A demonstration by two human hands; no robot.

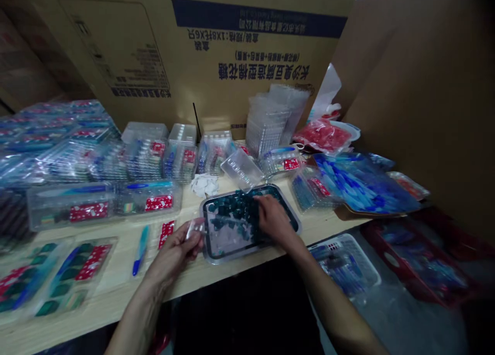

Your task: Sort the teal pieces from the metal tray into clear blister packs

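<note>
A clear rectangular plastic tray (247, 252) stands at the table's front edge, holding many dark green pieces (228, 210) heaped mostly toward its back and right. My right hand (274, 218) is over the right half of the tray, its fingers bent together and pointing down among the pieces. Whatever lies between those fingertips is hidden. At the tray's left end my left hand (185, 241) is closed around a small shiny clear piece, too blurred to name. Left of that hand lie a red patterned packet (166, 234) and a blue pen-shaped item (141, 249).
Filled clear boxes (150, 200) line the left and back. A leaning clear lid (242, 167) stands behind the tray. Stacked empty boxes (266, 123) are against the cardboard carton (216, 87). Blue pen-shaped items (359, 182) and a white basket (371, 272) are right.
</note>
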